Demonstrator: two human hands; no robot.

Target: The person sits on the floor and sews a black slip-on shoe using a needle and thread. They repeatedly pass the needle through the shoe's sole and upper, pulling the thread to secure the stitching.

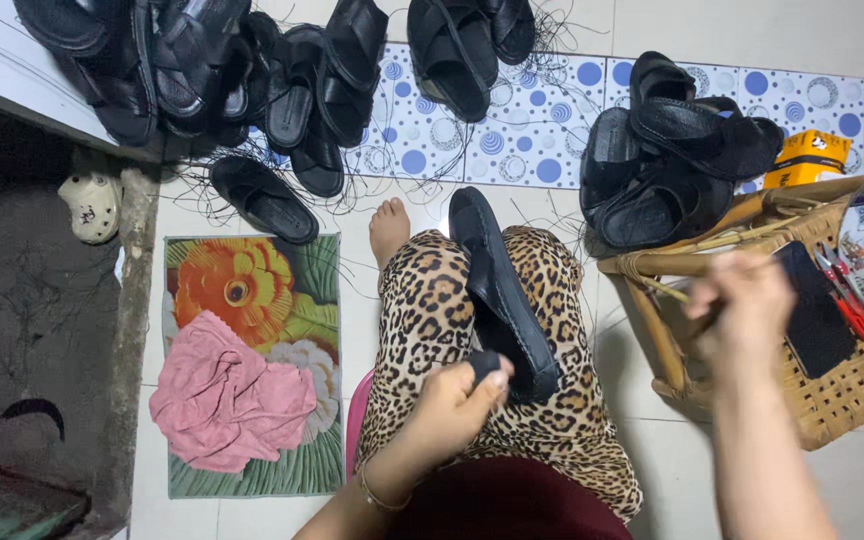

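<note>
A black sandal (497, 285) lies lengthwise on my lap, over leopard-print trousers, its toe pointing away from me. My left hand (457, 405) pinches the sandal's near end between thumb and fingers. My right hand (742, 310) is raised to the right, blurred, above the wicker stool (852, 395); its fingers are closed as if pinching something thin, which I cannot make out.
Piles of black sandals lie at the back left (222, 70) and on the stool's far side (672, 160). On the stool sit a black phone (817, 310), red-handled scissors (847, 300) and a tin. A pink cloth (232, 395) rests on a floral mat at left.
</note>
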